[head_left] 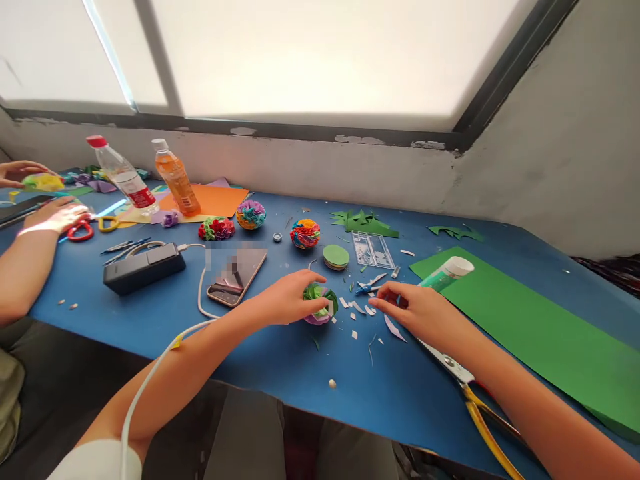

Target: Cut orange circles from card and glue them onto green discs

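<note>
Paper flower (315, 293) on the table (360, 393), right of the phone (239, 279), clasped by the nearer left hand (290, 297); right hand (410, 305), farther right, fingers curled, whether pinching anything cannot be told.

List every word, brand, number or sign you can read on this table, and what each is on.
None can be read.
Red-capped bottle: red-and-white label, print too small and blurred.
Orange drink bottle: small marks, not legible.
Green tube with white cap: faint pale marks, unreadable.
Phone: partly pixelated, nothing legible.
</note>
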`<action>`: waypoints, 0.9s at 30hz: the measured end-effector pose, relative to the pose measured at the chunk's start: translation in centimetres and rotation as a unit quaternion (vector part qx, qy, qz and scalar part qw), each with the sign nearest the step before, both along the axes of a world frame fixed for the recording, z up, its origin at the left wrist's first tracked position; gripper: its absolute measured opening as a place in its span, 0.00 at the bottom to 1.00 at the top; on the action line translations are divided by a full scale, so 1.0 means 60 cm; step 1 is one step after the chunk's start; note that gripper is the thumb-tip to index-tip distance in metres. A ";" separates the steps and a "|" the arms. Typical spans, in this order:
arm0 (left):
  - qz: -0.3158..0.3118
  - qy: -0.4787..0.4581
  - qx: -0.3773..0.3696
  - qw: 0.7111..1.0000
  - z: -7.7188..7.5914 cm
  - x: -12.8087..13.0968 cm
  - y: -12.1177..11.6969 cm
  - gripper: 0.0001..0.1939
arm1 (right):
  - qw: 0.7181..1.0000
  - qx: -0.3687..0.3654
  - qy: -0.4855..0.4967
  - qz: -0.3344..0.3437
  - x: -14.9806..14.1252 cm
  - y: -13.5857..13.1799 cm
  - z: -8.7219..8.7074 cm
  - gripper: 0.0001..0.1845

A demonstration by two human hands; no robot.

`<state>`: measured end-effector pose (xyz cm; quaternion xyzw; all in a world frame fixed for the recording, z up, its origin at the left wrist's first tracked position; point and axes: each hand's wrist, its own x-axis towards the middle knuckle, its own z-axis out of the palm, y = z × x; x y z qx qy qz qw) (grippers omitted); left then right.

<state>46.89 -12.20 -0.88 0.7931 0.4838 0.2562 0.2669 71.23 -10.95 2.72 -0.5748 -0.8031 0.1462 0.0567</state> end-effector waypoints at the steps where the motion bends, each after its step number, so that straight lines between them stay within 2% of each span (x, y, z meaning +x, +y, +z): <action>1: 0.006 -0.011 -0.009 1.000 0.000 0.001 0.001 0.18 | 0.999 0.000 0.034 0.009 -0.015 -0.005 -0.002 0.19; 4: 0.025 -0.052 -0.047 0.997 -0.001 0.004 0.004 0.17 | 0.987 -0.045 0.150 0.037 -0.054 -0.017 -0.024 0.20; 7: 0.044 -0.111 -0.070 0.990 -0.007 0.009 0.007 0.17 | 0.958 -0.094 0.272 0.007 -0.075 -0.019 -0.057 0.32; 9: 0.052 -0.163 -0.080 0.982 -0.012 0.013 0.009 0.16 | 0.918 -0.144 0.370 -0.024 -0.077 -0.017 -0.076 0.39; 11: 0.041 -0.222 -0.096 0.969 -0.016 0.016 0.009 0.16 | 0.863 -0.206 0.459 -0.035 -0.074 -0.016 -0.087 0.42; 13: 0.026 -0.265 -0.107 0.958 -0.017 0.019 0.007 0.16 | 0.821 -0.244 0.515 -0.032 -0.071 -0.016 -0.092 0.40; 15: 0.023 -0.273 -0.095 0.957 -0.015 0.020 0.003 0.16 | 0.801 -0.249 0.543 -0.030 -0.071 -0.016 -0.093 0.36; 17: 0.030 -0.243 -0.039 0.969 -0.011 0.020 -0.001 0.14 | 0.792 -0.240 0.561 -0.031 -0.072 -0.016 -0.094 0.31; 20: 0.009 -0.177 0.094 0.980 -0.007 0.018 -0.007 0.07 | 0.790 -0.214 0.574 -0.035 -0.073 -0.014 -0.096 0.26; 24: -0.044 -0.108 0.197 0.973 -0.011 0.017 -0.009 0.05 | 0.813 -0.171 0.556 -0.034 -0.071 -0.011 -0.098 0.27; 27: -0.044 -0.072 0.244 0.966 -0.014 0.018 -0.010 0.08 | 0.837 -0.148 0.527 -0.024 -0.068 -0.012 -0.097 0.30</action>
